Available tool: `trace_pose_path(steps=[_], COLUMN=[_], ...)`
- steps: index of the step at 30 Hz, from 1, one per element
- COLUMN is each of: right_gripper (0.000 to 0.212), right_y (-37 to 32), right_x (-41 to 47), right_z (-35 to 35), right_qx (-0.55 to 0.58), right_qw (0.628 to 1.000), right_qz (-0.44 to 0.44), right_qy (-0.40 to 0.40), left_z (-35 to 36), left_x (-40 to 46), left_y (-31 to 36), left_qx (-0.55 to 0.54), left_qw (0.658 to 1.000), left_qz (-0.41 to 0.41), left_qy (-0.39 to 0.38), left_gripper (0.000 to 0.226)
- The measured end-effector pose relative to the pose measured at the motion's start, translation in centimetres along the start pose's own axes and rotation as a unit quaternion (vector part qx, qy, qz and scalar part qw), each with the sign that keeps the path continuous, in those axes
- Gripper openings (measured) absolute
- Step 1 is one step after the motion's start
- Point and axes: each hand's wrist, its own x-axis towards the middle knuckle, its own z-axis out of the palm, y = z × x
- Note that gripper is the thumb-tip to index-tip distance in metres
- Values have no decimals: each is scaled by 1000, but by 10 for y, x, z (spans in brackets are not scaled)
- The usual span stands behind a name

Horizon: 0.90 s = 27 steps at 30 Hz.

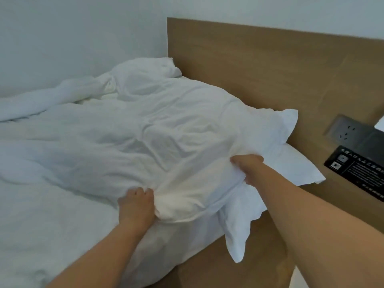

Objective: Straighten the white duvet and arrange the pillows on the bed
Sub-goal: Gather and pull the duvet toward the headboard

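Left hand point(136, 206): your fingers are curled into the near edge of the white duvet point(116, 138), gripping the fabric at 7 o'clock. Right hand point(248, 168): clamped on the duvet corner at 3 o'clock, just over a pillow point(236, 229). Duvet lies rumpled across the bed point(41, 235), bunched toward the wooden headboard point(259, 65) at 12 o'clock.

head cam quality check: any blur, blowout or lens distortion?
Head view: soft, even light, no hard shadows or glare. White duvet is low in contrast, its folds faint. Left hand and right hand are slightly soft. Wide-angle bend shows along the headboard top edge. Text on the black sign is unreadable.
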Motion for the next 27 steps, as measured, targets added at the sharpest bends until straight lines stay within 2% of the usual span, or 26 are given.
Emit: trace_pose_path(steps=[2, 4, 6, 7, 8, 9, 10, 12, 13, 16, 18, 20, 21, 22, 24, 25, 26, 27], right_gripper=[100, 92, 76, 72, 71, 72, 73, 71, 67, 52, 51, 54, 62, 76, 100, 102, 92, 75], right_y=[-15, -35, -53, -59, -64, -70, -76, -94, -105, -145, -174, -195, -203, -209, -217, -218, -216, -215], right_x=[-5, -8, -13, -13, -9, -7, -2, 14, 24, 63, 97, 134, 154, 172, 202, 210, 219, 228], right_z=[-6, -15, -24, -26, -27, -27, -25, -20, -17, -2, 7, 14, 19, 24, 37, 43, 49, 55], right_qx=[-91, -154, -200, -221, -234, -244, -253, -259, -261, -318, -348, -337, -326, -306, -269, -280, -310, -351], right_qw=[992, 977, 963, 956, 950, 943, 936, 928, 927, 898, 878, 881, 887, 897, 920, 919, 910, 892], right_qz=[-68, -132, -177, -191, -205, -222, -236, -258, -261, -300, -330, -332, -326, -317, -284, -275, -274, -285], right_qy=[56, 69, 28, -3, -31, -52, -64, -69, -68, -44, -5, 17, 23, 15, -12, -23, -31, -30], left_z=[-28, -50, -70, -83, -95, -108, -122, -147, -157, -186, -202, -206, -204, -200, -186, -176, -167, -160], left_x=[19, 32, 39, 42, 51, 63, 79, 119, 141, 208, 260, 306, 331, 353, 388, 405, 417, 429], left_y=[-21, -35, -35, -32, -28, -24, -18, -3, 5, 32, 50, 65, 72, 78, 80, 81, 80, 81], left_qx=[-22, 6, -3, -47, -137, -221, -274, -281, -268, -294, -342, -370, -376, -375, -384, -381, -385, -389], left_qw=[1000, 999, 975, 948, 927, 919, 924, 950, 958, 952, 937, 928, 925, 926, 918, 914, 909, 908], left_qz=[-14, 15, 51, 47, 29, 17, 14, 40, 52, 78, 61, 40, 29, -4, -84, -124, -153, -150], left_qy=[13, -34, -217, -311, -347, -326, -266, -128, -83, 1, 30, 34, 40, 37, 48, 57, 55, 47], left_gripper=[31, 32, 35, 37, 37, 34, 31, 31, 33, 27, 22, 19, 20, 28, 60, 71, 75, 68])
